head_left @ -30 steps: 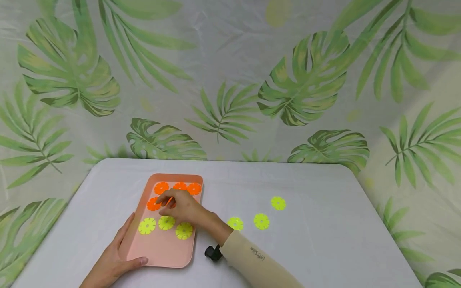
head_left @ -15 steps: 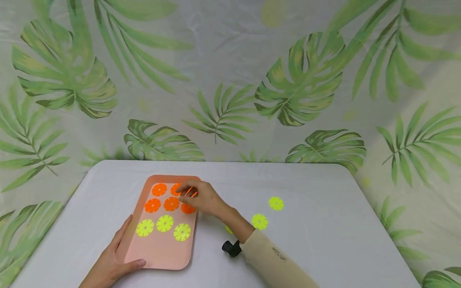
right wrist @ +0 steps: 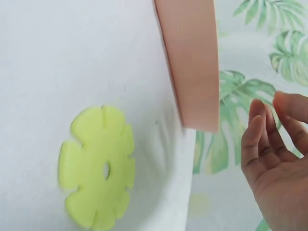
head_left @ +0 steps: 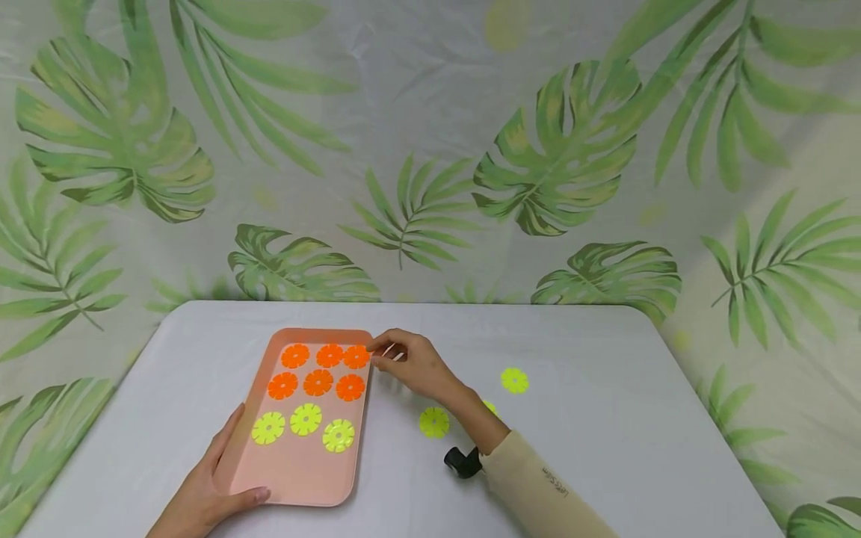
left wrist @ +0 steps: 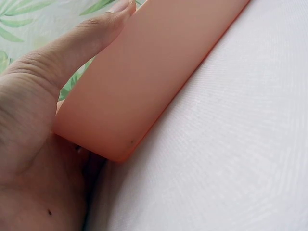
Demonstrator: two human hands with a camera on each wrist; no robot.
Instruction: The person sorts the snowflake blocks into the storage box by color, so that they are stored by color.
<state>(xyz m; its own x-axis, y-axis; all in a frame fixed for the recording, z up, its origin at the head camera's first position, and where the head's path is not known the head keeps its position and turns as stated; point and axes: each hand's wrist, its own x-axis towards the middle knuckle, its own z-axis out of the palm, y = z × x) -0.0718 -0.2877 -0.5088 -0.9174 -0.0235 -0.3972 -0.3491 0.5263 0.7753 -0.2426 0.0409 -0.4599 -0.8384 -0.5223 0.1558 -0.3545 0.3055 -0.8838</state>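
My left hand (head_left: pixel 205 478) grips the near left corner of a pink tray (head_left: pixel 289 478), thumb over the near rim and fingers along the left side. In the left wrist view the thumb (left wrist: pixel 91 38) lies against the tray wall (left wrist: pixel 139 82). Inside the tray are two rows of orange notched discs (head_left: pixel 318 382) and, below them, a row of yellow-green notched discs (head_left: pixel 306 420). My right hand (head_left: pixel 417 366) hovers at the far right rim, beside an orange disc (head_left: pixel 356 356). Its fingers are loosely bent, with nothing between them in the right wrist view.
Right of the tray, a yellow-green disc (head_left: pixel 434 422) lies on the white tabletop (head_left: pixel 592 433), with another (head_left: pixel 515 380) farther right. A third (head_left: pixel 490 407) is mostly covered by my right forearm. A black wrist camera (head_left: pixel 463 462) sticks out beside the sleeve. Leaf-printed cloth hangs behind.
My right hand has moved right across the tray to its far right rim, uncovering the orange discs. The left hand keeps its hold on the tray; the whole view has shifted slightly.
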